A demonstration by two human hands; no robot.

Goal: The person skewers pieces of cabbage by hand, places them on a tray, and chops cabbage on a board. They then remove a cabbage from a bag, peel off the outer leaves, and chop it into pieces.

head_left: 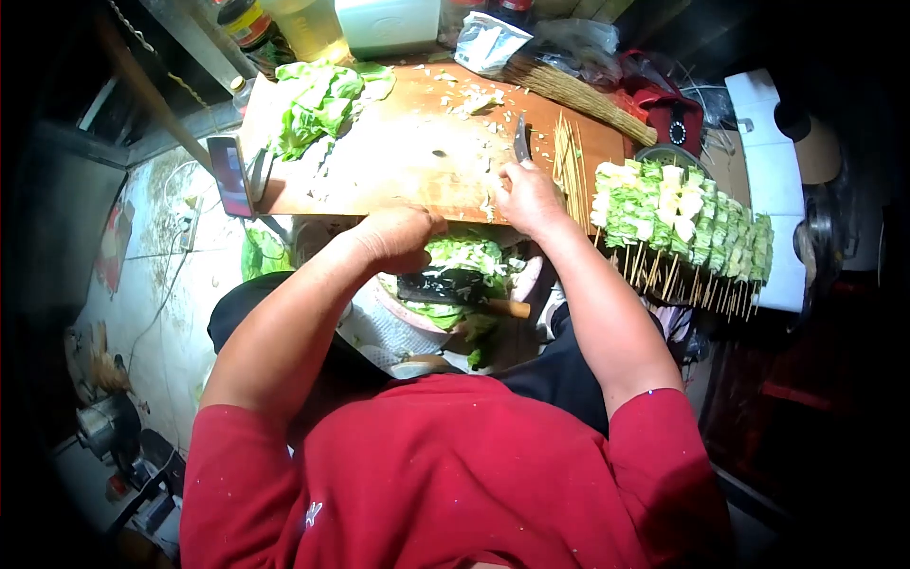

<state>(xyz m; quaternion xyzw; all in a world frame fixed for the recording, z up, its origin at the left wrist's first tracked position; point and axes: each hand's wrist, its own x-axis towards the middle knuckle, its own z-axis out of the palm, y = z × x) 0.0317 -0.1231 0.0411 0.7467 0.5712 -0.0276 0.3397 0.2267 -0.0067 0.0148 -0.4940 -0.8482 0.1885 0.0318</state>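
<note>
At the front edge of the wooden board (379,182) is my left hand (403,234), its fingers curled; whatever it may hold is hidden. My right hand (531,194) is closed on a small knife (522,138), whose blade points away from me over the board. Below my hands, a tub (398,318) holds cut leaves (464,254), with a dark blade (441,285) with a wooden handle (509,308) lying across it. Leafy greens (318,104) lie at the board's back left. Bare skewers (571,171) lie to the right of my right hand.
Skewered greens (678,213) are stacked at the right, sticks toward me. A straw brush (578,95) lies along the back edge near a white packet (490,43). A phone (230,175) stands at the left edge. Bottles and a pale green container (387,27) stand behind.
</note>
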